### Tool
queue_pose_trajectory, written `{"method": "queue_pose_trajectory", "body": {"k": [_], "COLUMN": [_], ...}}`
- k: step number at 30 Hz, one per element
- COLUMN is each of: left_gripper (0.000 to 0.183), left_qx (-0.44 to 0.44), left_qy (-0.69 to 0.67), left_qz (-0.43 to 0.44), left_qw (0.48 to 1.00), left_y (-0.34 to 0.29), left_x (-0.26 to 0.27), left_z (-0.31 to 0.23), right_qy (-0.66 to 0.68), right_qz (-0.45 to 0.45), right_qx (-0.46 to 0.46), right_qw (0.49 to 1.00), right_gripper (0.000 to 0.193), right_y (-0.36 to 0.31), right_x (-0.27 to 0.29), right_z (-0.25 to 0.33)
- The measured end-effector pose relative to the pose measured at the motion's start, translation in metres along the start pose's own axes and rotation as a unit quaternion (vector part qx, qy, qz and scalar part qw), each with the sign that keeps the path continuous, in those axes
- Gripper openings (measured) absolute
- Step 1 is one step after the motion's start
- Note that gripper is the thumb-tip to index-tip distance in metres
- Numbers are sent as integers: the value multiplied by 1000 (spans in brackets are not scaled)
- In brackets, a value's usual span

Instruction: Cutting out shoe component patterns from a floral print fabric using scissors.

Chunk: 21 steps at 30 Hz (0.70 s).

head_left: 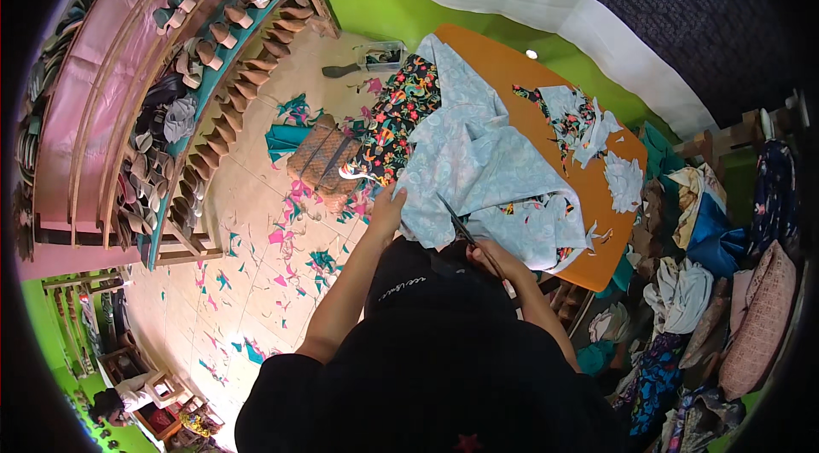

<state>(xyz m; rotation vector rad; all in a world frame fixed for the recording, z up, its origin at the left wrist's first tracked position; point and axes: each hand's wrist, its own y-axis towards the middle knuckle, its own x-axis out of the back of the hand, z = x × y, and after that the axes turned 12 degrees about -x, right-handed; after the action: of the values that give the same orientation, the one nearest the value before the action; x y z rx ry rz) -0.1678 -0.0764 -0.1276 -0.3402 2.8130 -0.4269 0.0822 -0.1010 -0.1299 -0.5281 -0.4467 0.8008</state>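
Observation:
A large piece of floral fabric point(461, 129) lies draped over an orange tabletop point(490, 56) and hangs off its left side. Its pale blue underside faces up, while a black print with bright flowers shows at the left and along folds. My left hand point(388, 212) pinches the fabric's near left edge. In my right hand point(502, 264) is a pair of scissors point(465, 231), its dark blades pointing up and left over the pale cloth, close to my body. Whether the blades are parted is too small to tell. Cut scraps point(576, 124) lie farther right on the tabletop.
Pink and teal scraps point(277, 235) litter the tiled floor at the left, near a brown woven bag point(322, 154). Beyond it are a brush point(341, 71) and a clear bin point(381, 55). Racks of shoe forms point(226, 124) curve along the left. Piled fabrics point(682, 291) crowd the right.

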Motion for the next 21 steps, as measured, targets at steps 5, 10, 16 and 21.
{"method": "queue_pose_trajectory", "body": {"k": [5,10,16,21], "left_gripper": [58,66,63,62], "left_qx": [-31,-69,-39,-18], "left_qy": [80,143,123,114], "left_qz": [30,22,20,13], "left_qw": [996,987,991,993], "left_y": [-9,-9,-4,-8], "left_x": [-6,-12,-11,-18], "left_z": [-12,-5,2,-7], "right_qy": [-10,77,142,124], "right_qz": [11,66,91,94], "right_qx": [37,-30,-33,-35], "right_qw": [999,994,985,987], "right_gripper": [78,78,80,79], "right_y": [2,0,9,7], "right_x": [0,-1,-5,-4], "right_z": [13,30,25,33]}}
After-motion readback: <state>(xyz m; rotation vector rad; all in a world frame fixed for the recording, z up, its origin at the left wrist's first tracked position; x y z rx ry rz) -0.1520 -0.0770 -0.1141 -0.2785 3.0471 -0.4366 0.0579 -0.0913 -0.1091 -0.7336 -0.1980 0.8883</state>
